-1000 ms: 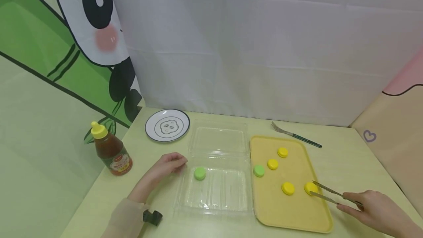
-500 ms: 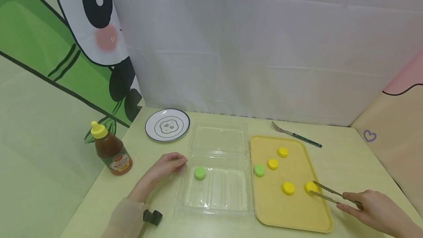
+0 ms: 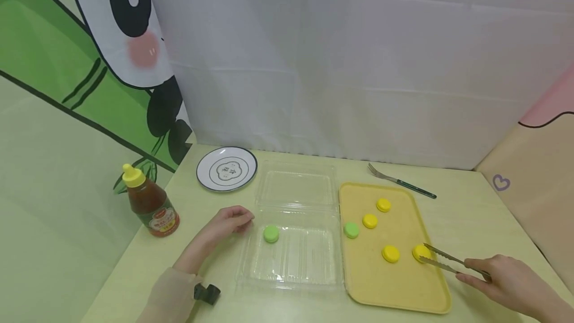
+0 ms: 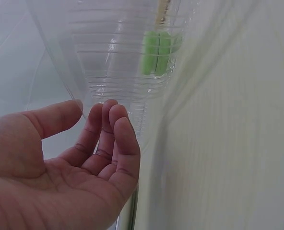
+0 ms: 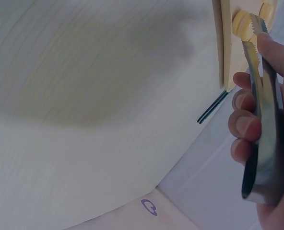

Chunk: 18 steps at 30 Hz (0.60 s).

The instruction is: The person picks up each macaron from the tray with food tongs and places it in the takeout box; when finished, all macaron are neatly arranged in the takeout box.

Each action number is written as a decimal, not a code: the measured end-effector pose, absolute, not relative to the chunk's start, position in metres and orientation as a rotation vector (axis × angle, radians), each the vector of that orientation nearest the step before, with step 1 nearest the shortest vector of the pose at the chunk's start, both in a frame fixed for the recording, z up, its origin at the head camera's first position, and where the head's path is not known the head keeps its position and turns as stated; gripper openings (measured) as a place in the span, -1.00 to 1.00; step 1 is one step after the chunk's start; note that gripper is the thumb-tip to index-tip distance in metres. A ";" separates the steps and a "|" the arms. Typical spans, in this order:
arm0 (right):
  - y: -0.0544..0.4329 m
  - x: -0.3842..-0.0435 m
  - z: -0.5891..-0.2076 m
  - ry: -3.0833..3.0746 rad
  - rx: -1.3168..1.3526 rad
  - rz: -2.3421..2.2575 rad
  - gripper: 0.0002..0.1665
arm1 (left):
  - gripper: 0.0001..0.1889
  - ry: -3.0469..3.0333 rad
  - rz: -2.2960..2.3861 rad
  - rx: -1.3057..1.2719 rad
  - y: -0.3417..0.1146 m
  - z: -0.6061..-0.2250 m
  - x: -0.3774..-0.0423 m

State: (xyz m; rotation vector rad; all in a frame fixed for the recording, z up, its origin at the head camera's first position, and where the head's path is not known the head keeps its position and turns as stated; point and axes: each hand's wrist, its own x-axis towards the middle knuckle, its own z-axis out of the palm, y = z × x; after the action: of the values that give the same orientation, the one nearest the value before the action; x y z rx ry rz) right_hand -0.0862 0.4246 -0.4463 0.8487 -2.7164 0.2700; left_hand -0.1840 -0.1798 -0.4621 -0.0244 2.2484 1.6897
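- My right hand (image 3: pixel 506 283) is off the right side of the yellow tray (image 3: pixel 385 285), fingers and thumb curled round metal tongs (image 5: pixel 275 143), whose arms I hold parted.
- The tong tips reach over the tray's right edge and sit either side of a yellow macaron (image 3: pixel 420 251) lying there, left of my fingertips and well apart from them; I cannot tell whether the metal touches it.
- Another yellow macaron (image 3: pixel 390 253) lies beside that one, farther into the tray.
- Left of the tray, just beside it, a clear container (image 3: pixel 309 258) lies opened out, with a green macaron (image 3: pixel 271 234) in its near half, on the side away from the tray.
- My left hand (image 3: pixel 227 222), beyond the container as seen from the tray, has its fingers loosely bent and thumb apart at the container's edge; I cannot tell whether they touch it.
- A second green macaron (image 3: pixel 351 230) lies by the tray's left edge, two more yellow macarons (image 3: pixel 369 221) toward its far end.
- Well left of the tray stands a sauce bottle (image 3: pixel 154 206).
- Past the tray's far edge lies a fork (image 3: pixel 403 183); a plate (image 3: pixel 226 169) sits far to its left.
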 end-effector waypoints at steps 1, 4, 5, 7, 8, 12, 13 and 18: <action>0.424 -0.087 -0.446 -2.717 0.853 0.269 -0.41 | -0.71 2.247 1.691 -0.022 -0.180 -0.462 -0.184; 0.424 -0.088 -0.444 -2.721 0.859 0.271 -0.46 | -0.71 2.248 1.690 -0.021 -0.180 -0.462 -0.183; 0.423 -0.089 -0.444 -2.724 0.857 0.268 -0.49 | -0.71 2.250 1.687 -0.019 -0.180 -0.461 -0.183; 0.423 -0.090 -0.443 -2.731 0.851 0.259 -0.56 | -0.71 2.251 1.685 -0.020 -0.180 -0.461 -0.183; 0.422 -0.091 -0.442 -2.734 0.848 0.252 -0.60 | -0.71 2.251 1.686 -0.023 -0.179 -0.461 -0.183; 0.419 -0.094 -0.439 -2.727 0.858 0.233 -0.65 | -0.70 2.250 1.681 -0.038 -0.179 -0.461 -0.183; 0.418 -0.095 -0.438 -2.719 0.865 0.234 -0.65 | -0.70 2.250 1.680 -0.041 -0.180 -0.461 -0.183; 0.412 -0.100 -0.431 -2.683 0.913 0.241 -0.46 | -0.70 2.252 1.678 -0.032 -0.180 -0.461 -0.183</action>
State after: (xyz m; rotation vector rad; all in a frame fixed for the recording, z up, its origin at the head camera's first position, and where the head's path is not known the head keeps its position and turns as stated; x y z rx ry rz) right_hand -0.1002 0.4119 -0.4307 0.9127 -2.6830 0.2409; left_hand -0.1828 -0.1799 -0.4609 -0.0325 2.2523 1.6780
